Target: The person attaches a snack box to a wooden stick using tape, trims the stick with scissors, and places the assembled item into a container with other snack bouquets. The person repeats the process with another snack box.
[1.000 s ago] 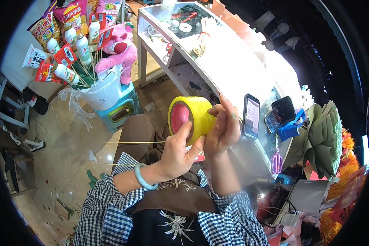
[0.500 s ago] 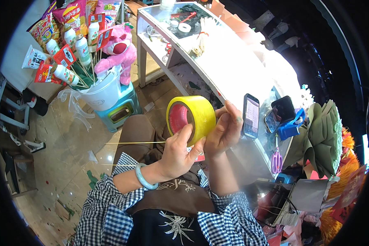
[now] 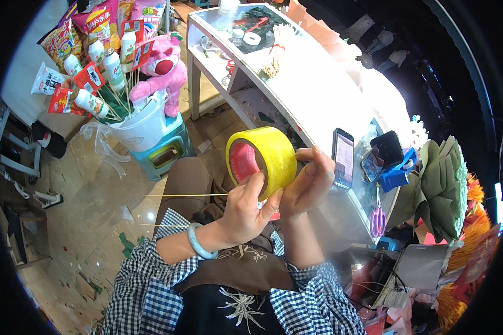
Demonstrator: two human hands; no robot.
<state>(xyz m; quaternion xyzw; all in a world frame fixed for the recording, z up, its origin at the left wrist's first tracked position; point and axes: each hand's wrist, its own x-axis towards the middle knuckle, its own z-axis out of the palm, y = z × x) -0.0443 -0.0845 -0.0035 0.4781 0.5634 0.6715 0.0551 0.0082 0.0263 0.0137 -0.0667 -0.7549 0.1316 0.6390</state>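
Observation:
A wide roll of yellow packing tape point(image 3: 279, 159) with a pink-red inner core is tilted in front of me above my lap. My left hand point(image 3: 246, 204), a pale bracelet on its wrist, is closed on the roll's lower rim, fingers inside the core. My right hand point(image 3: 307, 184) is at the roll's right side, its fingers curled in with the tips by the outer face. Whether they pinch a tape end is too small to see. A thin yellowish stick point(image 3: 184, 195) runs left from behind my left hand; a second stick point(image 3: 162, 225) lies lower, partly hidden by my forearm.
A white table point(image 3: 313, 95) with a bundle of sticks point(image 3: 275, 53) stands ahead. Phones point(image 3: 343, 159) and purple scissors point(image 3: 377, 220) are at its right end. At left, a bucket point(image 3: 140, 131) of snacks, bottles and a pink plush toy point(image 3: 165, 67) stands on a blue stool point(image 3: 162, 159).
My right hand has shifted slightly right and its raised fingers have curled in. The tape roll has turned a little in my left hand.

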